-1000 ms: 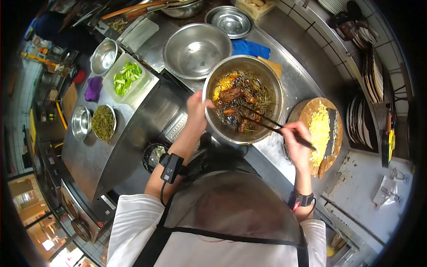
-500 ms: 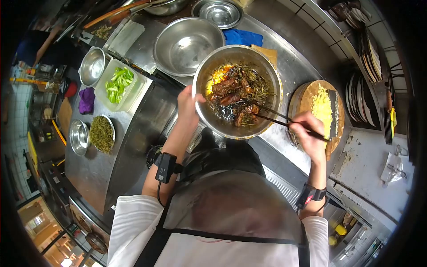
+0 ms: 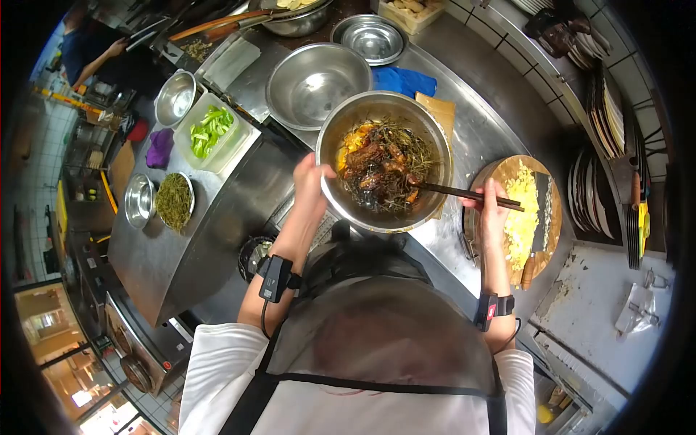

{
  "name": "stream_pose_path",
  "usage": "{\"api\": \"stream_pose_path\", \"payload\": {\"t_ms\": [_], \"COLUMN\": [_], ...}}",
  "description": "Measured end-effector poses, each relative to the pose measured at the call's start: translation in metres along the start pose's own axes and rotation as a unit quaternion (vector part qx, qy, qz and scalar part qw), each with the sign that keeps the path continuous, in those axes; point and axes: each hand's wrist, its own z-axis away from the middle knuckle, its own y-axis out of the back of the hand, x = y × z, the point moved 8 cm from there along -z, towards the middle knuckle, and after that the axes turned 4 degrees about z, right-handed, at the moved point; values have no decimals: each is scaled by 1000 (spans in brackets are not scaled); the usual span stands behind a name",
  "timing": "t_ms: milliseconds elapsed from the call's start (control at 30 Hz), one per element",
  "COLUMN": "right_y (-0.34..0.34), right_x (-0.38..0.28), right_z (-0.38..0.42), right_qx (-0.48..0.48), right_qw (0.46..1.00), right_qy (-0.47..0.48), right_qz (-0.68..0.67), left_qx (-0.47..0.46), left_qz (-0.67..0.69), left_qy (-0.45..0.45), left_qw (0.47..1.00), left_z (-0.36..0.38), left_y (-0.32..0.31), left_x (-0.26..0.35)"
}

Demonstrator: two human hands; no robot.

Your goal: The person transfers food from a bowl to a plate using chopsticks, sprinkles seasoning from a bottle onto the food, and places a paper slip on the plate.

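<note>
Two hands: left hand [image 3: 312,183] on the bowl [image 3: 344,116], right hand [image 3: 491,210] on the chopsticks [image 3: 455,191].
Bowl vs right fingers: bowl sits to the person's left of them, apart; only the chopsticks bridge the gap.
Chopstick axis: crosswise, near level, slight slope; rear ends a bit nearer the body than the tips. Tips in the bowl, rear ends out over the board [image 3: 500,172].
Tips: right side of the meat [image 3: 366,154], in among the herbs [image 3: 417,148]. Can't tell from here whether they pinch a piece.
Meat: dark, glossy, heaped mid-bowl; left of the right fingers, slightly farther from the body.
Nearer hand: left, just beside the meat across the bowl wall. Right reaches it by chopsticks only.
Left fingers: curled at the near-left rim, thumb at the lip, little gap. Fingers behind the wall hidden.
Right fingers: closed round the rear half of the chopsticks, nothing else in them.
Bowl support: card [image 3: 444,112] shows at its far right edge; can't tell how much weight the counter [image 3: 475,123] takes.
Right flank: board carries yellow bits [image 3: 520,217] and a knife [image 3: 541,210], just beside the right hand.
Far side: second bowl [image 3: 319,80] and blue cloth [image 3: 406,81].
</note>
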Motion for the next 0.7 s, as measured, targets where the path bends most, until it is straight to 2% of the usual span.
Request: {"api": "stream_pose_path", "payload": {"t_ms": [300,533,700], "right_y": [10,28,36], "right_x": [-11,-23,26], "right_z": [-28,-61,-85], "right_qx": [-49,17,81], "right_qw": [997,996,992], "right_qy": [43,86,98], "right_qz": [34,-24,21], "left_qx": [56,116,140], "left_qz": [-3,28,19], "left_qy": [-43,-73,-104], "left_qw": [997,990,985], "left_z": [13,36,47], "left_y": [8,36,64], "left_x": [-5,9,22]}}
